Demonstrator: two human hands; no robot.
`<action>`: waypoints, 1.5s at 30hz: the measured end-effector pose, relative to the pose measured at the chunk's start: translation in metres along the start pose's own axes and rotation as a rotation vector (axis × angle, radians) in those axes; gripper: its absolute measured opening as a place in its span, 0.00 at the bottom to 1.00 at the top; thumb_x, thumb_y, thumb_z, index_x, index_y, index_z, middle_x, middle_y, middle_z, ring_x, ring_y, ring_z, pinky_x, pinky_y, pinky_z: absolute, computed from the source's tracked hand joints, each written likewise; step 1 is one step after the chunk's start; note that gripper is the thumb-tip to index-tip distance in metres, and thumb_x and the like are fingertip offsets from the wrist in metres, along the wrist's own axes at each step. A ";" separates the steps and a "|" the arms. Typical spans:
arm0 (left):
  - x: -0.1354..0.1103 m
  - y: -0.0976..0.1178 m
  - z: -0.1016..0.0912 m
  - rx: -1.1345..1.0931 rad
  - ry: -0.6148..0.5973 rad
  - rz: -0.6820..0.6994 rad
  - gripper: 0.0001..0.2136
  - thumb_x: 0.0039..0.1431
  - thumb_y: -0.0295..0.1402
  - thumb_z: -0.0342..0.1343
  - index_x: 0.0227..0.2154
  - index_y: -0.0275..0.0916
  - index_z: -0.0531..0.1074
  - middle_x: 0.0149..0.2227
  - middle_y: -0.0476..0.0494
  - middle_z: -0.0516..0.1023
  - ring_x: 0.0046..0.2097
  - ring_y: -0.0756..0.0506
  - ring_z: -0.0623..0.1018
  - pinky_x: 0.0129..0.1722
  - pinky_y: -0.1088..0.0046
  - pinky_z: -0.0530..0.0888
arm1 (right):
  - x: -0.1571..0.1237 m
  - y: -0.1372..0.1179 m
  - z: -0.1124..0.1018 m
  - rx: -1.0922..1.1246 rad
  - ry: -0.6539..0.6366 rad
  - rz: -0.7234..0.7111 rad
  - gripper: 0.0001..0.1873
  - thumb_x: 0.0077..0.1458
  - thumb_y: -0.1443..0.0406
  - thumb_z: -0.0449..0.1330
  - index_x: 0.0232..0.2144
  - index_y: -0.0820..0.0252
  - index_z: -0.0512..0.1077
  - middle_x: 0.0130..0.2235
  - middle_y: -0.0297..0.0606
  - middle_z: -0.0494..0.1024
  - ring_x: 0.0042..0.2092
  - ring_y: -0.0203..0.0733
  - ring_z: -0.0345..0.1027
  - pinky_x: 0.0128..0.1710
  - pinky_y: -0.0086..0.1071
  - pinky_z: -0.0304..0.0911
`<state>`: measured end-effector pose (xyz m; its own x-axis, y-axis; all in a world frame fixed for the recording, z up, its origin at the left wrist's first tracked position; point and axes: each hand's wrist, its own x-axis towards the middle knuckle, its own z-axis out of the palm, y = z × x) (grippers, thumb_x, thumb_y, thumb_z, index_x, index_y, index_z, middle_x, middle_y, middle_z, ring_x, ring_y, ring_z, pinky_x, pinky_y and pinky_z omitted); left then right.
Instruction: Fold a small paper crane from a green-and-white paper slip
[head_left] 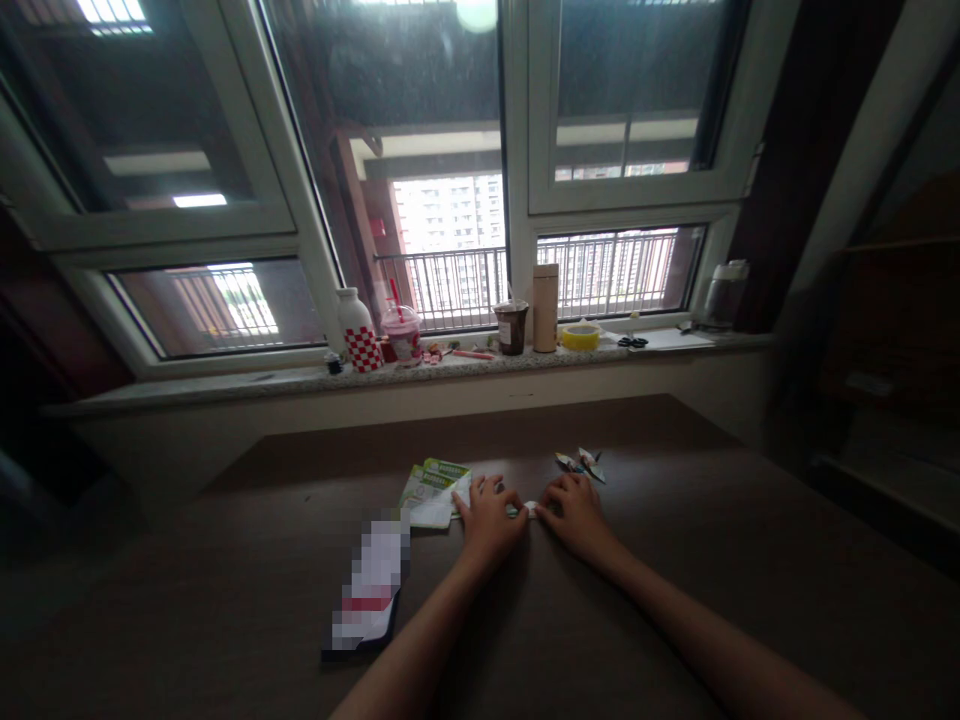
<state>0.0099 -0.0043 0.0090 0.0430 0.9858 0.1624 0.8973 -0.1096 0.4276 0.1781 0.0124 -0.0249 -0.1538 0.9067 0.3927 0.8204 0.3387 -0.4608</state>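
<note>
Between my fingertips, low over the brown table, is a small piece of white folded paper. My left hand pinches its left end, with the other fingers bent above the table. My right hand has its fingers closed on the right end; they hide most of that side. Two small folded paper pieces, pointed like cranes, lie just beyond my right hand. Left of my left hand are green-and-white printed papers and a loose white sheet, partly overlapping.
A blurred-out phone-like object lies on the table by my left forearm. Along the windowsill stand a checkered bottle, two drink cups, a tan flask, yellow tape and black scissors.
</note>
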 end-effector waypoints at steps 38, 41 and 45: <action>0.001 -0.003 0.006 0.020 -0.026 0.021 0.08 0.62 0.43 0.53 0.34 0.48 0.74 0.64 0.59 0.66 0.68 0.31 0.54 0.61 0.27 0.40 | -0.003 -0.016 -0.006 -0.035 -0.054 0.089 0.07 0.56 0.59 0.62 0.32 0.55 0.75 0.46 0.40 0.73 0.53 0.50 0.61 0.54 0.42 0.54; 0.002 -0.003 0.005 0.020 -0.036 0.020 0.08 0.61 0.43 0.54 0.34 0.48 0.74 0.64 0.59 0.66 0.68 0.31 0.54 0.60 0.26 0.41 | -0.003 -0.015 -0.006 -0.031 -0.054 0.096 0.06 0.55 0.59 0.63 0.32 0.55 0.75 0.46 0.40 0.73 0.53 0.50 0.61 0.54 0.41 0.54; 0.001 -0.003 0.002 0.034 -0.042 0.028 0.07 0.61 0.42 0.54 0.36 0.48 0.74 0.64 0.56 0.66 0.68 0.31 0.54 0.60 0.25 0.41 | -0.003 -0.016 -0.006 -0.029 -0.053 0.101 0.06 0.55 0.59 0.63 0.31 0.55 0.75 0.45 0.40 0.74 0.53 0.50 0.61 0.54 0.41 0.54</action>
<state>0.0085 -0.0032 0.0063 0.0858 0.9870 0.1361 0.9098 -0.1333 0.3930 0.1692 0.0025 -0.0143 -0.0975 0.9482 0.3025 0.8488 0.2379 -0.4722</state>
